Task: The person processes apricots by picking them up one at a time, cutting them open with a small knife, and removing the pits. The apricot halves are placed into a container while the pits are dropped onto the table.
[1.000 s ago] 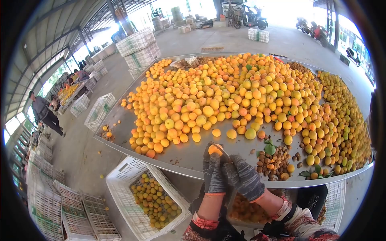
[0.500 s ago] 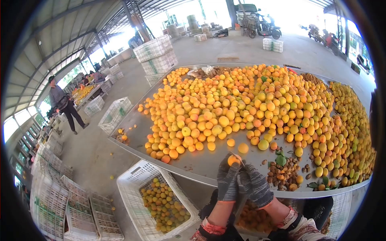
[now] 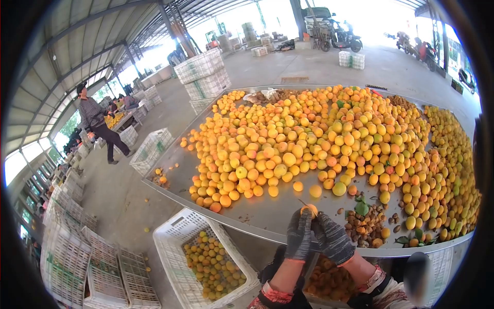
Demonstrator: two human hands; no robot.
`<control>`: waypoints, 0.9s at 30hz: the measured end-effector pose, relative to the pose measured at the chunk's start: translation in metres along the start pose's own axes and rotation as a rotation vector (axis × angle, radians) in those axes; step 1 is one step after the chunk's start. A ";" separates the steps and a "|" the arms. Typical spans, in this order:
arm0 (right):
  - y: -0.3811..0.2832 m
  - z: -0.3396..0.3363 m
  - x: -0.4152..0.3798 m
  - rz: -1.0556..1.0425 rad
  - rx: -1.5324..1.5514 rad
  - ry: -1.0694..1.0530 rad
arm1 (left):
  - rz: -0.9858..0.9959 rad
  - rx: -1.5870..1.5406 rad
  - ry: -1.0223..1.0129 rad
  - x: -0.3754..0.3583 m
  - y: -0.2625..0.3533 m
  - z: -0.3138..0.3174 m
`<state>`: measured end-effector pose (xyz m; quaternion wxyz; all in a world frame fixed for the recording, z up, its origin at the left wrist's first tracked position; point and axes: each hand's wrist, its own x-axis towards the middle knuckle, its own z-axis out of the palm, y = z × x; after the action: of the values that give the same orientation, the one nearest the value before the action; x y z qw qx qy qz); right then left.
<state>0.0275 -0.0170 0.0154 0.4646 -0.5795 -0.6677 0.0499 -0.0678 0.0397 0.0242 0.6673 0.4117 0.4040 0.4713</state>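
My left hand (image 3: 298,234), in a dark grey glove, is closed near the front edge of the metal table (image 3: 260,225). An orange apricot (image 3: 309,210) shows at its fingertips, with a thin pointed object (image 3: 302,202) sticking up beside it. My right hand (image 3: 332,238), gloved alike, touches the same apricot from the right with fingers bent; whether it also grips a tool is hidden. Beyond both hands lies a large heap of apricots (image 3: 288,144). Right of my hands sits a small pile of brown pits (image 3: 364,226) with green leaves (image 3: 362,208).
A white crate of apricots (image 3: 177,224) stands on the floor at the left, with stacked crates (image 3: 64,257) farther left. More crates (image 3: 203,72) stand behind the table. A person (image 3: 98,123) walks at the left. Below my hands is a container of orange pieces (image 3: 332,280).
The view has shifted slightly, so the table and crates appear lower and farther right. The person at the left has stepped to the right. Both my hands remain together at the apricot.
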 end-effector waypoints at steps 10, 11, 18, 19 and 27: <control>0.007 -0.016 0.009 0.029 0.215 -0.117 | 0.221 0.066 -0.060 0.007 -0.004 0.000; -0.003 -0.016 0.011 0.087 0.126 -0.118 | 0.135 0.049 0.013 0.008 -0.006 0.002; 0.018 0.003 -0.004 0.000 -0.134 -0.014 | 0.091 0.058 0.076 0.010 -0.011 0.002; 0.022 0.004 -0.004 0.001 -0.133 -0.015 | 0.090 0.058 0.077 0.008 -0.005 0.004; -0.004 -0.024 0.009 0.561 0.895 -0.233 | 0.297 0.155 -0.033 0.003 -0.001 -0.001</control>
<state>0.0424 -0.0224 0.0362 0.5579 -0.4716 -0.4478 0.5155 -0.0676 0.0429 0.0221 0.5633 0.5246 0.3628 0.5253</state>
